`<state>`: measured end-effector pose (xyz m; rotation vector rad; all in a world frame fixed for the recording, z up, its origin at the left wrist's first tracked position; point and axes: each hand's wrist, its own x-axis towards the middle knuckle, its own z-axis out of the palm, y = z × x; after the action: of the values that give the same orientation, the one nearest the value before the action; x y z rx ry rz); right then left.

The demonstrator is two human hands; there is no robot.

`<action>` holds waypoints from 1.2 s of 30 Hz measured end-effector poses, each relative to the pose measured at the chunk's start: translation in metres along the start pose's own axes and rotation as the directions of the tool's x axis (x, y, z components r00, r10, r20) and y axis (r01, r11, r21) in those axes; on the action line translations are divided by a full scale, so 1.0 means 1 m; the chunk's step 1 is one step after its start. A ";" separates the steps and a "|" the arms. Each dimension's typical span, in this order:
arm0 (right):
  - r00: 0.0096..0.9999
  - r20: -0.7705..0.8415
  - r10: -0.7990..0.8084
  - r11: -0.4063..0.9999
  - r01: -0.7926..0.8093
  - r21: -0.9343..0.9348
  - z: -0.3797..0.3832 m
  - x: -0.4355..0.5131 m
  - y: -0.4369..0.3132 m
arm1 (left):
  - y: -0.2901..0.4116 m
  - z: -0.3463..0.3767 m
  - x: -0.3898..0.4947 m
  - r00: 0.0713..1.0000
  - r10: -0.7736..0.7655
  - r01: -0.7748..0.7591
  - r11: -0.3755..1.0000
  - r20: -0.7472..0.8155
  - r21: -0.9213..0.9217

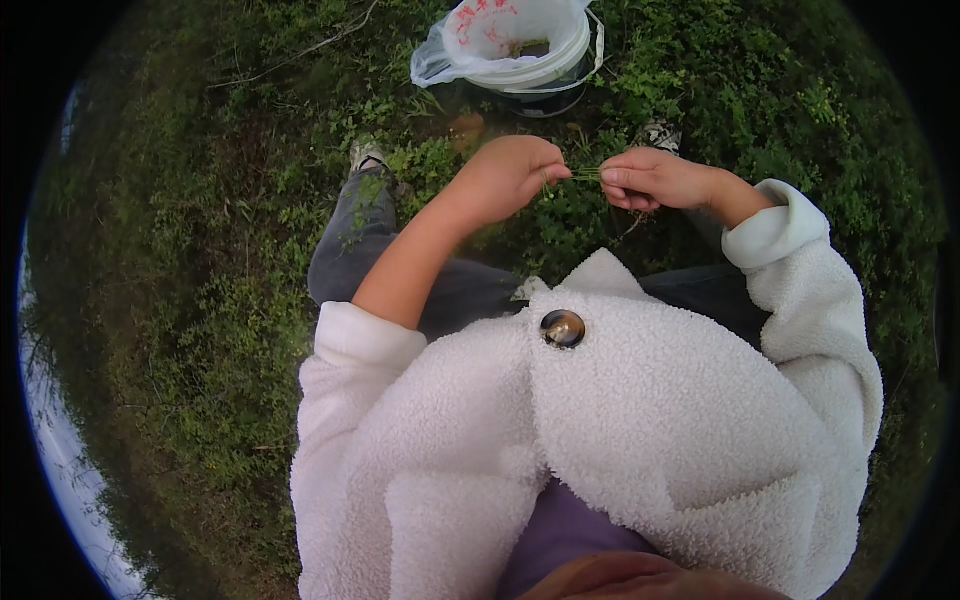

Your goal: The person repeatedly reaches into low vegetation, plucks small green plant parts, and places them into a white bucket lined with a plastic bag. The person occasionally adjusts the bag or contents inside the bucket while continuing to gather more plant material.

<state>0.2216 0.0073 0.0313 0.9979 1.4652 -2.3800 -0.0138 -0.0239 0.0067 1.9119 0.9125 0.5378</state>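
Note:
Thin green plant stems (585, 174) stretch between my two hands, above the low plants in front of my lap. My left hand (517, 174) pinches one end of them between thumb and curled fingers, with small leafy bits hanging under it. The other end is in my right hand (660, 178), its thumb pressed over the fingers. A thin brownish strand (636, 223), perhaps a root, hangs just below the right hand. How many stems there are is too fine to tell.
Beyond my hands stands a dark bucket (541, 101) with a white rim and handle. A clear plastic bag (442, 56) with red writing lines it, and some plant matter (531, 49) lies inside. Dense green plants (765, 97) cover the ground. A dry twig (315, 46) lies at the upper left.

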 end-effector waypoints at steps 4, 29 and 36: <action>0.989 0.140 0.045 0.996 -0.056 0.072 -0.010 -0.013 0.003 | 0.003 0.001 0.000 0.999 0.021 -0.019 0.999 0.038 -0.045; 0.973 -0.203 -0.114 0.988 0.131 0.076 -0.005 0.050 -0.034 | -0.040 -0.009 0.005 0.885 -0.200 0.386 0.821 -0.421 0.420; 0.523 -0.445 -0.727 0.435 -0.150 -0.888 -0.103 0.112 -0.078 | -0.058 -0.037 0.008 0.779 -0.323 0.327 0.941 -0.538 -0.091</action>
<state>0.1459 0.1551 -0.0114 1.5896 2.9758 -0.7024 -0.0559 0.0206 -0.0265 1.5658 1.5835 0.8916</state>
